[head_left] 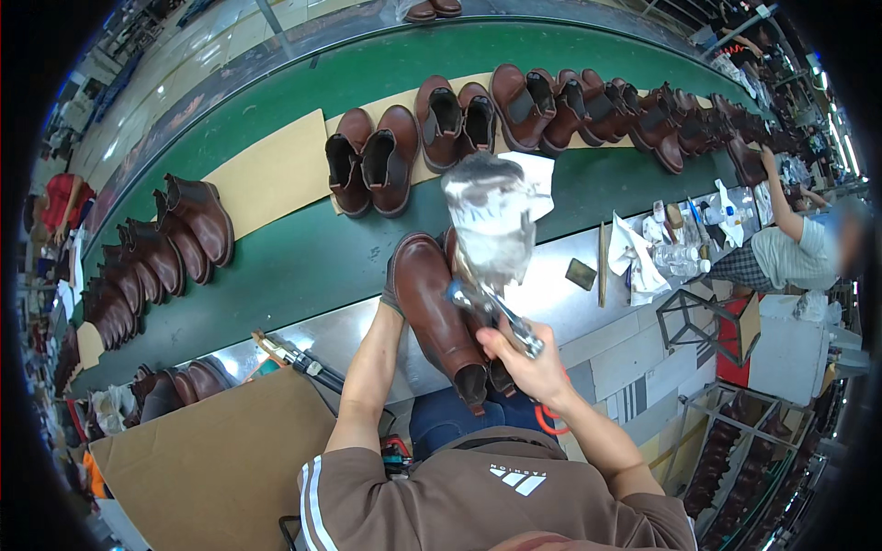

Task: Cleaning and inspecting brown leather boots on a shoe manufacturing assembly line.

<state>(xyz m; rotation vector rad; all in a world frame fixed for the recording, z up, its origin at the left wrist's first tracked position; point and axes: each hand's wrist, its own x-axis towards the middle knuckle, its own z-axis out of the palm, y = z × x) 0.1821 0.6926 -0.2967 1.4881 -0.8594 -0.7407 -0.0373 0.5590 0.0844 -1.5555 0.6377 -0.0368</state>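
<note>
A pair of brown leather ankle boots is at the bench's near edge in front of me, toes pointing away. The left boot (429, 303) shows plainly; the other boot (478, 321) is mostly covered by the tool above it. My right hand (533, 360) is closed round the handle of a metal spray gun (496, 312). On the gun sits a smeared, whitish paint cup (487, 220). An orange hose (549, 422) hangs below that hand. My left hand (391, 298) reaches to the outer side of the left boot, its fingers hidden there.
Brown boots (389, 161) stand in a long row on tan card (271, 170) over the green belt (303, 248). More boots (197, 220) lie at left. Bottles (680, 259) and rags (634, 262) lie right, near another person (808, 253). A cardboard box (220, 455) is lower left.
</note>
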